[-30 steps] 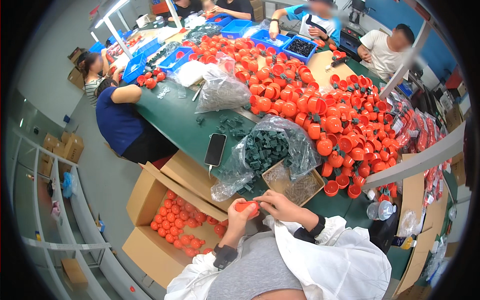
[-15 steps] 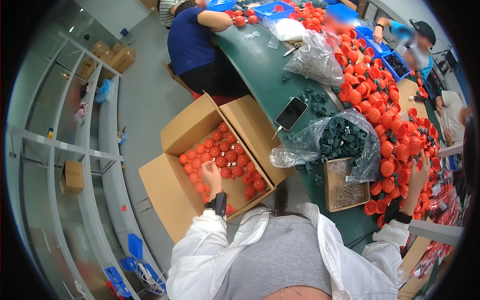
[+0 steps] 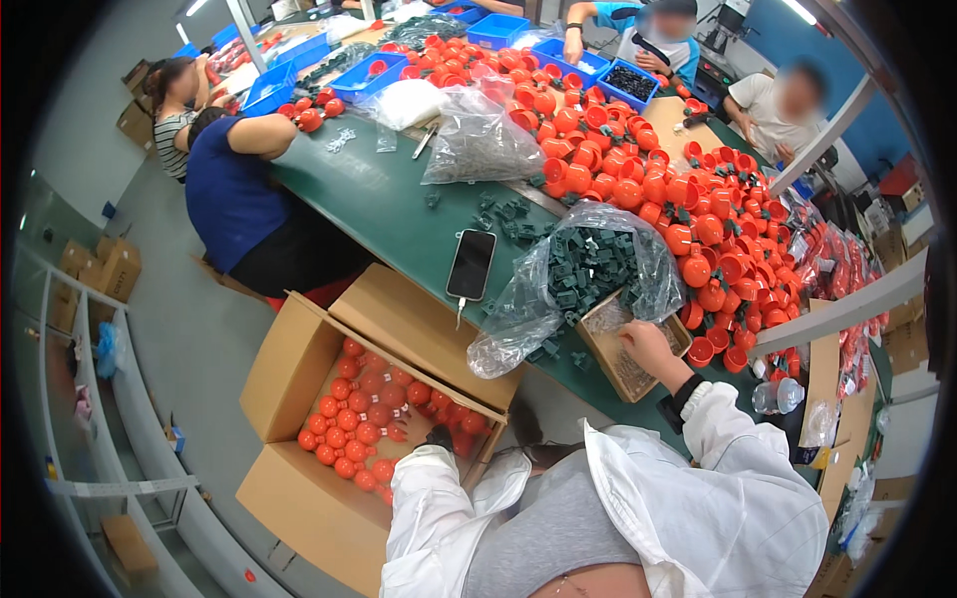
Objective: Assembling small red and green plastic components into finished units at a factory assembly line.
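- At the near edge of the green table [image 3: 369,209], a shallow cardboard tray [image 3: 610,369] of thin metal pieces [image 3: 630,373] sits below the person's right hand [image 3: 648,345].
- Over that tray, the right hand's fingers are bent downward and close together, their tips among the contents; whether they grip a piece, I cannot tell.
- Touching the tray's far side, a clear plastic bag [image 3: 523,314] lies open around a pile of dark green parts [image 3: 593,261].
- Left of the tray, the left arm's white sleeve [image 3: 424,493] and dark wristband [image 3: 436,439] reach over an open carton [image 3: 299,488]; the left hand is hidden, so I cannot tell how its fingers stand or what they hold.
- Inside the carton, many round red parts [image 3: 367,434] lie bunched together.
- On the table beyond the carton, a dark-screened phone [image 3: 472,265] has a white cable plugged in.
- Behind and to the right of the bag, red cup-shaped parts [image 3: 688,239] are heaped across the table.
- Farther out, a person in a dark blue top [image 3: 234,199] leans on the table's left side, and a blue bin [image 3: 628,82] of black pieces stands at the far side.
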A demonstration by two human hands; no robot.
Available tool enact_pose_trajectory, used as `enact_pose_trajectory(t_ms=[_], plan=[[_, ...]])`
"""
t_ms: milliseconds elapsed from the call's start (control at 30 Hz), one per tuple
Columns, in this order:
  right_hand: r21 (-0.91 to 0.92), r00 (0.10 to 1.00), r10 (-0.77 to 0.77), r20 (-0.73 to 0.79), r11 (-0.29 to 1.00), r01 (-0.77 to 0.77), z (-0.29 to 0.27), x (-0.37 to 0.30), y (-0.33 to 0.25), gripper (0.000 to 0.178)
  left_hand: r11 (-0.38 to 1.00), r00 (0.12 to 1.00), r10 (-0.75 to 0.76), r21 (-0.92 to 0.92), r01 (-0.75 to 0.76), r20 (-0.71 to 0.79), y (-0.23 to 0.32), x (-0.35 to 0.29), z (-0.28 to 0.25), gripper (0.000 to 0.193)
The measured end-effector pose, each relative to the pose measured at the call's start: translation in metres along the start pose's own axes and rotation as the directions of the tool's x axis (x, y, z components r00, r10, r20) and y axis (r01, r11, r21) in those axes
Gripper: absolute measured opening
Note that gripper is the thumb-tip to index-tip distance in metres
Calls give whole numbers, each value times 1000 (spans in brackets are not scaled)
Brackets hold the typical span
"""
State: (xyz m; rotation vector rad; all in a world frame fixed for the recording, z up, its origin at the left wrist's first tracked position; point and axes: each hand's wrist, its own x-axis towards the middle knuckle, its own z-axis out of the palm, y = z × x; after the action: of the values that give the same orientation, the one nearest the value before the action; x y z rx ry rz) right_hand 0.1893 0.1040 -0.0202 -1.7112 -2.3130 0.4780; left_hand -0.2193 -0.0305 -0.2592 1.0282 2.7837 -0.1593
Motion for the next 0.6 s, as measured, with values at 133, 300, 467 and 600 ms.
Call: enact_pose_trajectory(t_ms=[133, 300, 467, 600], plan=[[-9, 997, -59, -40, 998, 59, 15, 16, -13, 9, 987, 997, 46, 157, -36, -62, -11, -8, 20, 37], [-72, 994, -77, -78, 995, 71, 34, 22, -16, 7, 896, 981, 8, -434, -92, -192, -48, -23, 7, 39], [-41, 980, -183, -78, 983, 181, 27, 18, -21, 6, 562, 879, -362, -825, -61, -311, -59, -37, -73, 45], [-43, 966, -256, -42, 966, 254, 21, 19, -7, 6, -289, 967, -221, -956, 57, 124, -24, -69, -203, 41]])
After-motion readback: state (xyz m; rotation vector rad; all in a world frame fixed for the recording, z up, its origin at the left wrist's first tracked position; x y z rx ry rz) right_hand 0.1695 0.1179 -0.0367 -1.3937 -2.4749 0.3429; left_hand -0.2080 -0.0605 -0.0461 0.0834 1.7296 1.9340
